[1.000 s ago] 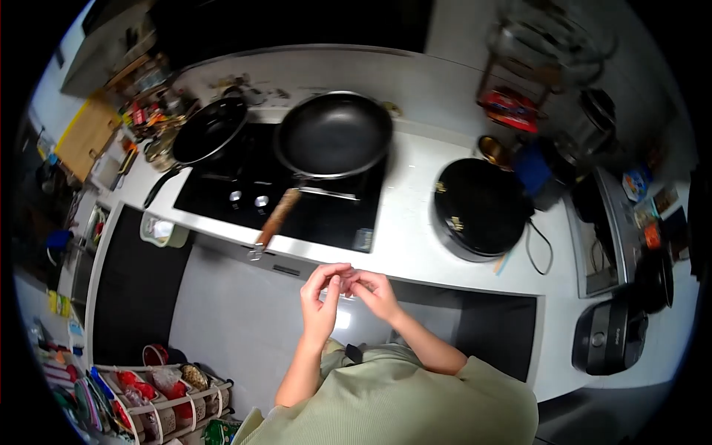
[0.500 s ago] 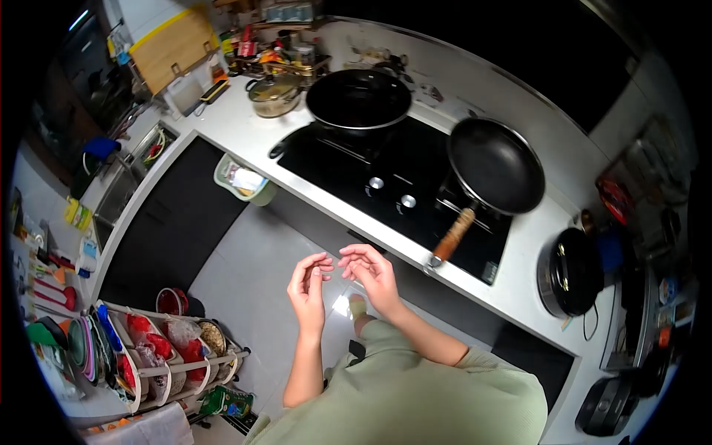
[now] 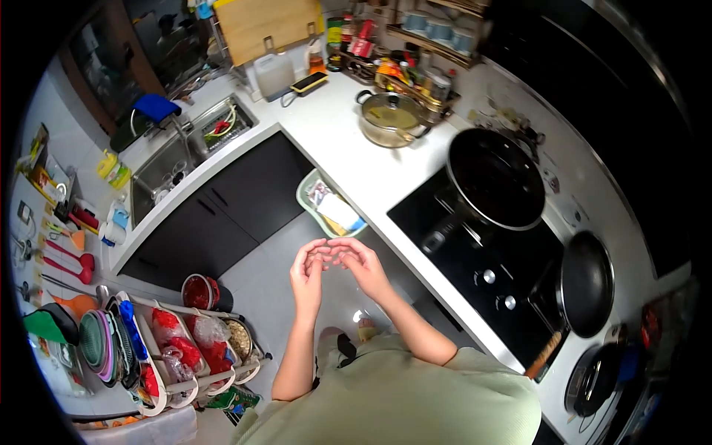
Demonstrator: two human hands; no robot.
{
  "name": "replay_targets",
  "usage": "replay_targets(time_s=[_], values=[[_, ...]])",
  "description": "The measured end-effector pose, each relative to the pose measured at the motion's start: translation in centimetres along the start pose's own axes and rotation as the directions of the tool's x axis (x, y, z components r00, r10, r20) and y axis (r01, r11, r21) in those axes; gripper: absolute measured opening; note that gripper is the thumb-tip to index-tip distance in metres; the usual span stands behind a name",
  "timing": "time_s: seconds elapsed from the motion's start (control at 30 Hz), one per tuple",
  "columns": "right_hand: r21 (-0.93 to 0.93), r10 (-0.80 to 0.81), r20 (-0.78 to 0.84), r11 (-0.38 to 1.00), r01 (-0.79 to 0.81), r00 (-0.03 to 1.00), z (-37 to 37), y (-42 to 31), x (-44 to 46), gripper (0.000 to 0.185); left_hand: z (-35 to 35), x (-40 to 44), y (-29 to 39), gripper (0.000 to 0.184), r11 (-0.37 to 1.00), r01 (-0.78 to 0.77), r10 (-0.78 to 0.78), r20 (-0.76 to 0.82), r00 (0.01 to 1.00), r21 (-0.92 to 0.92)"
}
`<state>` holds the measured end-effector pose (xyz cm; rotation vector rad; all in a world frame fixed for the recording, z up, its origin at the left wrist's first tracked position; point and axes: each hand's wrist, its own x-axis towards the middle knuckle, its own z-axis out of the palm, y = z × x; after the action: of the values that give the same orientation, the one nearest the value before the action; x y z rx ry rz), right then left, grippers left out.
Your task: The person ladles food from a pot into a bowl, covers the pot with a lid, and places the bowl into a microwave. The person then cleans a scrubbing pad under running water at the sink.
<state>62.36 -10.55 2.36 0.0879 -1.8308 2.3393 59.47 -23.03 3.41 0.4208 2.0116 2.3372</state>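
My left hand (image 3: 308,273) is raised in front of my body above the floor, its fingers curved and apart from the thumb, holding nothing. Facing it, my right hand (image 3: 361,268) has bent fingers too, with nothing in it. The fingertips of both hands meet or nearly meet. Just beyond them, a pale green bin (image 3: 305,194) hangs at the counter edge. To the right, a black pan (image 3: 495,178) and a wooden-handled frying pan (image 3: 586,284) sit on the black stove (image 3: 475,256).
A lidded glass pot (image 3: 391,119) stands on the white counter (image 3: 326,111). The sink (image 3: 159,167) is at the left back. A rack (image 3: 178,386) with red bags stands at lower left beside a red bucket (image 3: 197,293). A round black appliance (image 3: 593,378) is at lower right.
The view has turned left, so the stove has shifted right and the sink and rack show more fully. My hands parted, then came close together again at the fingertips.
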Motion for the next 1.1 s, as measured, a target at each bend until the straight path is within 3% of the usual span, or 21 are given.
replay_targets(time_s=[0.2,0.5,0.8,1.1], values=[[-0.04,0.136,0.081,0.99,-0.133,0.987,5.2,5.8,11.5,0.027,-9.0,8.1,-1.9,0.022,0.997,0.074,-0.071,-0.111,0.991,0.028],[-0.122,0.111,0.135,0.988,-0.094,0.985,18.5,11.1,29.7,0.023,-26.7,21.7,-2.1,0.021,0.992,0.068,-0.052,-0.152,0.987,0.105],[-0.123,0.14,0.209,0.986,-0.116,0.968,27.7,17.2,43.4,0.022,-39.4,30.2,-3.2,0.021,0.991,0.103,-0.068,-0.334,0.94,0.087],[-0.206,0.231,0.447,0.967,-0.152,0.864,36.0,23.7,57.8,0.023,-49.8,41.5,-7.3,0.019,0.973,0.185,-0.084,-0.539,0.838,0.136]])
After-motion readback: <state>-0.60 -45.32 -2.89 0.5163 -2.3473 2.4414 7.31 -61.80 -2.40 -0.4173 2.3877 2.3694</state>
